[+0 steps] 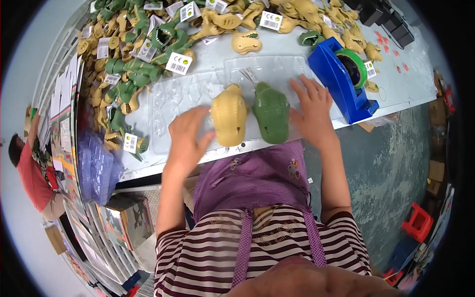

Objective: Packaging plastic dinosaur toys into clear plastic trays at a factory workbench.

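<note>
Green plastic toy [271, 116] and yellow toy [229, 116] lie side by side near the front edge of the table [398, 88], probably for easy reach. Beside the yellow one, the left hand [189, 134] is loosely spread; beside the green one, the right hand [312, 110] is open too. Neither grips; whether fingertips touch, I cannot tell. The tape dispenser [327, 69] stands rightward, seemingly leaving both hands room.

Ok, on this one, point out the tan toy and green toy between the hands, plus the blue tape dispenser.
Tan toy [229, 117]: head view, middle of its upward-facing side.
Green toy [271, 117]: head view, middle of its upward-facing side.
Blue tape dispenser [334, 82]: head view, on its blue body.
</note>
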{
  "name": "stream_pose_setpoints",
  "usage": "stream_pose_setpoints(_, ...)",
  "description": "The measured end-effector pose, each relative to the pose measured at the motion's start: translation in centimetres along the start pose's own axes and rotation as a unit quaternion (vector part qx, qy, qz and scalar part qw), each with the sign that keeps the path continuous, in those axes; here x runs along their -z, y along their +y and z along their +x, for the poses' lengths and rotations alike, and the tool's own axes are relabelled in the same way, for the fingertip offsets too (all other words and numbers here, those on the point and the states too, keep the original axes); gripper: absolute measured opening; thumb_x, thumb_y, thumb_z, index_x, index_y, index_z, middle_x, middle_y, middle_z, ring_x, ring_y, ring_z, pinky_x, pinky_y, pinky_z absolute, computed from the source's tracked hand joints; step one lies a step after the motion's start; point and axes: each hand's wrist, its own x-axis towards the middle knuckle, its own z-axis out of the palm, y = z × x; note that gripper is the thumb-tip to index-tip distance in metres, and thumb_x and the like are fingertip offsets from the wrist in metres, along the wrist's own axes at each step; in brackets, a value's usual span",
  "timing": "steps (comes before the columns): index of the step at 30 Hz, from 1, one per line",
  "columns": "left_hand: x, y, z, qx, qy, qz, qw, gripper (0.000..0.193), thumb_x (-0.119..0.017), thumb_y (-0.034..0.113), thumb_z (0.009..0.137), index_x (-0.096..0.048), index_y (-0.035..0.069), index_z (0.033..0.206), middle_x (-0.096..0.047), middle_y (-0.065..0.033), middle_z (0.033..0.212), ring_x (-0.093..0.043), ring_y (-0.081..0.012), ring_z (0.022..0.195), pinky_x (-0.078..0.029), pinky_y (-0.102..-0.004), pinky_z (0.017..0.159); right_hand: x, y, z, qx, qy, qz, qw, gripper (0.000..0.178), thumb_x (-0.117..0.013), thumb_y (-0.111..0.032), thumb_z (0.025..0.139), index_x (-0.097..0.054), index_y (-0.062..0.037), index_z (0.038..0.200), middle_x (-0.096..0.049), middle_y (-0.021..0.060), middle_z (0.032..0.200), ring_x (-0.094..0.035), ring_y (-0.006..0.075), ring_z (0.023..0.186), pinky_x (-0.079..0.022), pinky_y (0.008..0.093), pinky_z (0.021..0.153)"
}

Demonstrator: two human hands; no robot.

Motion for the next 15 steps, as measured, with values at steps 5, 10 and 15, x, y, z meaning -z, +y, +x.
stream_pose_setpoints(5, -1.4, 1.3, -2.2, 0.003, -0.043, 0.05, 0.998, 0.052, -0.066, 0.039, 0.074, -0.055, 0.018, 0.12, -0.038, -0.0114, 0.137, -0.033, -0.0365, 0.124, -0.011, -0.0566, 0.103, -0.9, 0.6, -0.2, 0.006, -0.001, 0.03, 1.0, 0.056, -0.065, -0.033, 0.078, -0.047, -0.0106, 0.127, -0.037, 0.0162, 0.135, -0.028, 0.0367, 0.128, -0.024, 0.0459, 0.104)
stream_pose_setpoints(10, -0.9, 3.1, -2.8, -0.014, -0.063, 0.072, 0.995, 0.047, -0.065, 0.039, 0.075, -0.057, 0.021, 0.117, -0.048, -0.0098, 0.129, -0.036, -0.0377, 0.12, -0.014, -0.0562, 0.101, -0.9, 2.6, 1.7, 0.061, -0.007, 0.05, 0.997, 0.053, -0.065, -0.027, 0.077, -0.05, -0.0103, 0.125, -0.04, 0.0163, 0.134, -0.03, 0.0362, 0.128, -0.027, 0.0434, 0.104)
stream_pose_setpoints(15, -0.9, 3.4, -2.2, -0.024, 0.007, 0.093, 0.995, 0.041, -0.064, 0.036, 0.077, -0.058, 0.021, 0.116, -0.054, -0.0083, 0.12, -0.036, -0.0348, 0.119, -0.015, -0.054, 0.101, 0.4, 2.8, 1.7, 0.114, 0.0, -0.037, 0.993, 0.05, -0.063, -0.016, 0.073, -0.052, -0.0098, 0.122, -0.044, 0.0147, 0.13, -0.034, 0.0346, 0.125, -0.024, 0.0473, 0.105)
